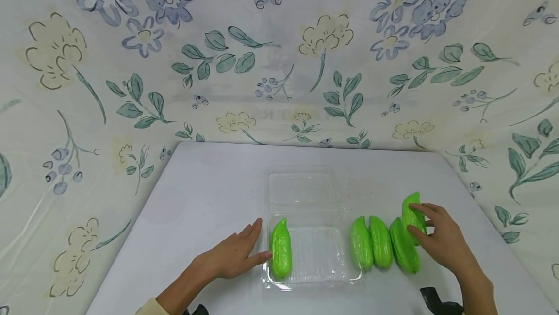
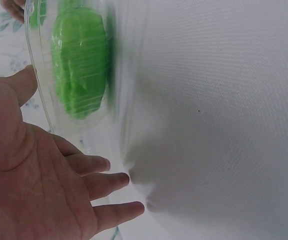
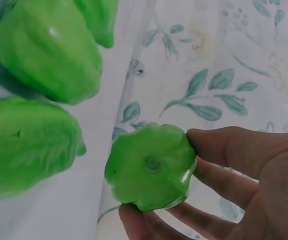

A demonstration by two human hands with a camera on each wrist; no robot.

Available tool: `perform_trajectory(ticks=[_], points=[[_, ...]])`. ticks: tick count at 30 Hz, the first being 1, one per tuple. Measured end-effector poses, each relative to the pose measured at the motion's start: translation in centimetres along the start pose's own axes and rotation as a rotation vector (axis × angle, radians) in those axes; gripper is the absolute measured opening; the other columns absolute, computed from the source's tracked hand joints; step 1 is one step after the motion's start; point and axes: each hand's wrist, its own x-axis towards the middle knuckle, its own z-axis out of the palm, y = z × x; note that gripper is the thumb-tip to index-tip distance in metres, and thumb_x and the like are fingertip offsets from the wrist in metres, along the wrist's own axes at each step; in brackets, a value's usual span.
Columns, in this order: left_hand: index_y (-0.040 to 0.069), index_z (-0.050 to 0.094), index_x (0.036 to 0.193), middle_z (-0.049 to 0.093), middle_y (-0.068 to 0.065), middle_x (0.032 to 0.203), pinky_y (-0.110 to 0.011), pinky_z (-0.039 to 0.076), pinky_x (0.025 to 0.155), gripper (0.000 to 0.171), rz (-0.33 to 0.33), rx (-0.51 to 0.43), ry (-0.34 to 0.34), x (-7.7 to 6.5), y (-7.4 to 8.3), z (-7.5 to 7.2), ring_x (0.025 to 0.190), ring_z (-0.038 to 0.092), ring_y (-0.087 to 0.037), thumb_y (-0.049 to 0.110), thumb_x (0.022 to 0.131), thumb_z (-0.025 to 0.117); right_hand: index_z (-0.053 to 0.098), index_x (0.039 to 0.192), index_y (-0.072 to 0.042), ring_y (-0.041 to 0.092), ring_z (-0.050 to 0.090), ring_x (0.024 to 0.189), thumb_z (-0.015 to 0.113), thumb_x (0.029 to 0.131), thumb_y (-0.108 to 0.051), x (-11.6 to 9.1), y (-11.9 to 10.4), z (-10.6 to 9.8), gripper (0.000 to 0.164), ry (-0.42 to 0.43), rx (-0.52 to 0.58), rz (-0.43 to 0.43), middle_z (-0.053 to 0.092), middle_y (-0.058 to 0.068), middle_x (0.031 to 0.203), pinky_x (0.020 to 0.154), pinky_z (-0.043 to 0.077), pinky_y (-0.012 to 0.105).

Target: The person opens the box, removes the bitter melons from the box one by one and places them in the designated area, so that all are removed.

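Observation:
My right hand [image 1: 443, 240] pinches a bright green, ribbed gourd [image 1: 411, 210] between thumb and fingers. In the right wrist view this gourd [image 3: 151, 167] shows its round, lobed end, with the thumb on one side and fingertips on the other. My left hand [image 1: 236, 256] lies beside a clear plastic clamshell box [image 1: 320, 259], its fingers straight and its thumb at the box's left rim. In the left wrist view the fingertips [image 2: 119, 179] are down at the white table. One similar gourd [image 1: 281, 249] lies lengthwise along the left side inside the box.
Right of the box, three more green gourds [image 1: 381, 243] lie side by side on the white table [image 1: 209, 174]; the held one overlaps the rightmost. The box's lid [image 1: 301, 189] is folded back behind it. Flowered sheeting [image 1: 271, 96] surrounds the table.

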Motion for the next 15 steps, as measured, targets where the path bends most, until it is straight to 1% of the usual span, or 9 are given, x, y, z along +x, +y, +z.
perform_trajectory(ticks=[4, 9, 15], points=[[-0.007, 0.021, 0.152, 0.032, -0.024, 0.153, -0.056, 0.034, 0.107, 0.097, 0.000, 0.000, 0.000, -0.1, 0.0, 0.0, 0.138, 0.035, -0.038, 0.068, 0.095, 0.041, 0.052, 0.133, 0.006, 0.058, 0.057, 0.097, 0.071, 0.089, -0.008, -0.1, 1.1, -0.3, 0.049, -0.017, -0.006, 0.048, 0.037, 0.040, 0.131, 0.065, 0.055, 0.052], [-0.009, 0.021, 0.152, 0.032, -0.025, 0.153, -0.055, 0.034, 0.107, 0.096, 0.007, -0.009, -0.001, -0.2, 0.3, -0.1, 0.139, 0.034, -0.039, 0.067, 0.096, 0.042, 0.050, 0.134, 0.007, 0.059, 0.055, 0.100, 0.070, 0.090, -0.012, 0.1, 2.3, -0.5, 0.051, -0.044, -0.043, 0.128, 0.037, 0.040, 0.131, 0.066, 0.055, 0.052], [-0.009, 0.021, 0.152, 0.033, -0.025, 0.153, -0.055, 0.033, 0.108, 0.096, 0.003, -0.009, -0.004, -0.2, 0.4, -0.2, 0.140, 0.033, -0.038, 0.066, 0.096, 0.041, 0.050, 0.133, 0.010, 0.058, 0.054, 0.100, 0.070, 0.090, -0.013, 0.2, 3.2, -0.5, 0.053, -0.068, -0.070, 0.176, 0.037, 0.041, 0.129, 0.067, 0.055, 0.053]])
